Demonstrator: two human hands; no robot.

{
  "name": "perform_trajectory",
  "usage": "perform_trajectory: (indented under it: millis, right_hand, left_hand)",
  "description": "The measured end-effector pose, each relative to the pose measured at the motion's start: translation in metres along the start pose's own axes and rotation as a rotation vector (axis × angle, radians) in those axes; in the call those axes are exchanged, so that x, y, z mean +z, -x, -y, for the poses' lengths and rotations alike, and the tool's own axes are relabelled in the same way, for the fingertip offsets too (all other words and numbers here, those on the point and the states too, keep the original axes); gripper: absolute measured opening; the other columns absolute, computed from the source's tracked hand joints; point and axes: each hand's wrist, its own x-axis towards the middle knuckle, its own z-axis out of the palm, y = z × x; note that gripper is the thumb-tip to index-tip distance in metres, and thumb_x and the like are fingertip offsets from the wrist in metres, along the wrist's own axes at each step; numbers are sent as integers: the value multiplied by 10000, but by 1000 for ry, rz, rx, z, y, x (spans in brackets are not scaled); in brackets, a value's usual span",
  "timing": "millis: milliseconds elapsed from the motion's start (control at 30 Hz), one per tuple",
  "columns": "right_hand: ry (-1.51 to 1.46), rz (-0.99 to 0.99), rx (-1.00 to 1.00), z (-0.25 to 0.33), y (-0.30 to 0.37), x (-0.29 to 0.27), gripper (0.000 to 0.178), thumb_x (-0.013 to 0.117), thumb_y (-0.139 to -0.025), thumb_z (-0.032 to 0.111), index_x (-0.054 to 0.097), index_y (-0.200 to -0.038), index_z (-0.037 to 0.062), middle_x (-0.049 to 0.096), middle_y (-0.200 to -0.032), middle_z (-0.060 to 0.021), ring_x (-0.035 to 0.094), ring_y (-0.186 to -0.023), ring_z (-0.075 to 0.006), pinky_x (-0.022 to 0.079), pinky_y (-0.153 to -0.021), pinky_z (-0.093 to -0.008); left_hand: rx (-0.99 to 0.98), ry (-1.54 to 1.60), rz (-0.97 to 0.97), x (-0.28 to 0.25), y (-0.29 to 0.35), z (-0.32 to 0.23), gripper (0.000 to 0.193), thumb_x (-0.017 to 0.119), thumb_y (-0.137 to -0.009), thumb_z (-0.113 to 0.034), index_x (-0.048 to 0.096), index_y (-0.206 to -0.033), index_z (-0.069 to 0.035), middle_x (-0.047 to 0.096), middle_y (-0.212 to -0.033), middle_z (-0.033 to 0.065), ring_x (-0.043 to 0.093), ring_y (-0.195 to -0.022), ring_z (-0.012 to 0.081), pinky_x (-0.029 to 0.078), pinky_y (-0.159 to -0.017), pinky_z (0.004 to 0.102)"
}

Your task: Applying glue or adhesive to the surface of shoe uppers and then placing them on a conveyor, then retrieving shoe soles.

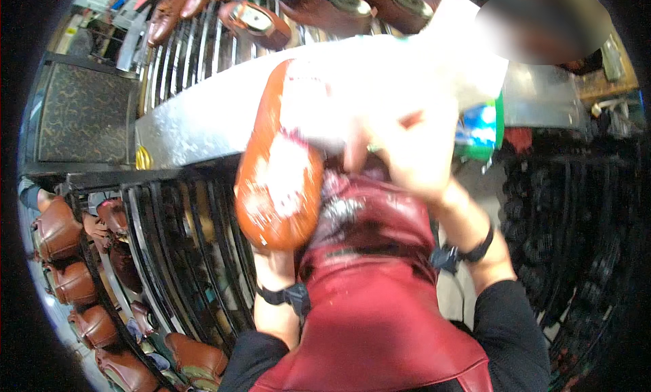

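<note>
An orange-brown shoe [254, 168] with a glossy, glaring surface is held up left of centre, over the edge of the bright worktop. My left hand [272, 264] grips it from beneath; the fingers are hidden behind the shoe. To the right of the shoe, my right hand [422, 151] is above my red apron [386, 317], with its fingers pointing toward the shoe. Motion blur and glare smear those fingers, so whether they hold anything does not show. Strong light washes out the shoe's far part.
A metal worktop [196, 131] crosses in front of me. Behind it, brown shoes [254, 22] rest on a slatted rack. More brown shoes [73, 283] line racks at lower left. A blue, white and green packet [480, 129] is right of my right hand. A patterned dark panel [85, 114] is at left.
</note>
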Motion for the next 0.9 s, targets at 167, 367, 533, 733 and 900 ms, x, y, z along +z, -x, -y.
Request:
perform_trajectory:
  millis: [167, 367, 533, 733, 900]
  right_hand:
    - [-698, 59, 269, -39, -2, 20, 121, 688, -1003, 52, 748, -979, -50, 726, -728, -106, 699, -621, -176, 553, -553, -284]
    - [-442, -436, -7, -70, -50, 44, 127, 660, -1022, 38, 717, -1018, -75, 758, -874, -137, 717, -667, -200, 598, -607, -335]
    - [-446, -482, 114, -60, -3, 34, 166, 634, -1041, 73, 669, -1082, -84, 729, -890, -192, 720, -661, -250, 605, -568, -364]
    - [-357, -590, 140, -52, 14, 26, 194, 662, -1036, 118, 651, -1031, -75, 716, -843, -191, 706, -639, -253, 601, -546, -359]
    - [-320, -541, 196, -51, 14, 25, 276, 629, -1065, 191, 612, -1212, -41, 703, -917, -157, 683, -641, -196, 567, -552, -311]
  left_hand:
    - [-103, 120, -207, -3, -23, 12, 473, 567, -1047, -390, 647, -1302, 1, 739, -1149, 137, 736, -976, 245, 606, -885, 404]
    - [-112, 119, -119, -55, -163, -34, 405, 618, -1013, -289, 649, -1270, 22, 726, -1165, 147, 735, -1003, 249, 602, -906, 393]
    - [113, -867, -177, -116, -365, -57, 457, 821, -813, -337, 797, -1111, 8, 797, -1029, 129, 748, -919, 203, 570, -872, 350]
    - [-134, -1554, -404, -64, -436, -22, 600, 793, -750, -580, 794, -1185, -168, 698, -1332, 206, 665, -1262, 361, 534, -1051, 485]
    - [177, -1272, -669, -103, -328, -4, 649, 720, -826, -583, 698, -1234, -79, 729, -1164, 252, 698, -1081, 442, 551, -928, 533]
